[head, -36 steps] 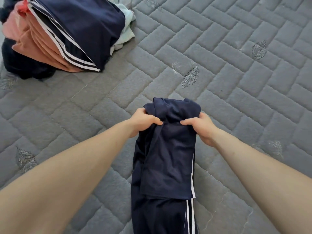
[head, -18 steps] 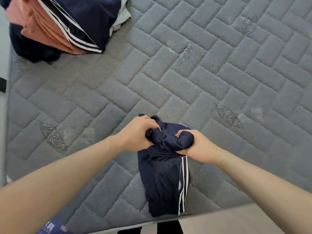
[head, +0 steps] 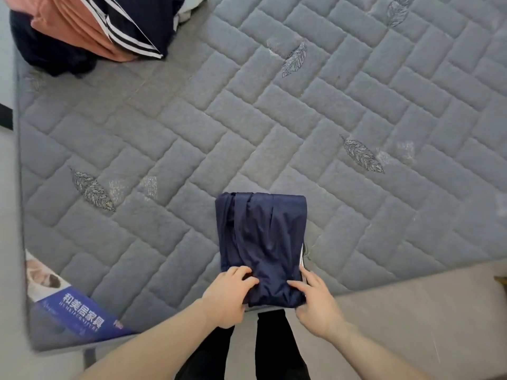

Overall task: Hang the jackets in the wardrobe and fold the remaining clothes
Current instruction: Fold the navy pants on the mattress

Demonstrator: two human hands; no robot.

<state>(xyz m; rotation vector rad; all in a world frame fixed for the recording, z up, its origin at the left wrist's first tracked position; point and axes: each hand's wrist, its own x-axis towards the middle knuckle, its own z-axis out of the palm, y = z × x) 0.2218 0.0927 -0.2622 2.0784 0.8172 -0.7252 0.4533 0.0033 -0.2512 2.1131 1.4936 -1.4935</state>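
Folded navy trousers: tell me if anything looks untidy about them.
The navy trousers form a fairly neat rectangle, but the top layer is creased and a white stripe peeks out at the right edge. Both hands rest on the near end.

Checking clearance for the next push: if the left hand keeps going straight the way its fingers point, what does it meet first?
The left hand points up and to the right, and its fingertips already press the near edge of the folded navy garment. Going on, it would slide over that cloth towards the right hand; depth is unclear.
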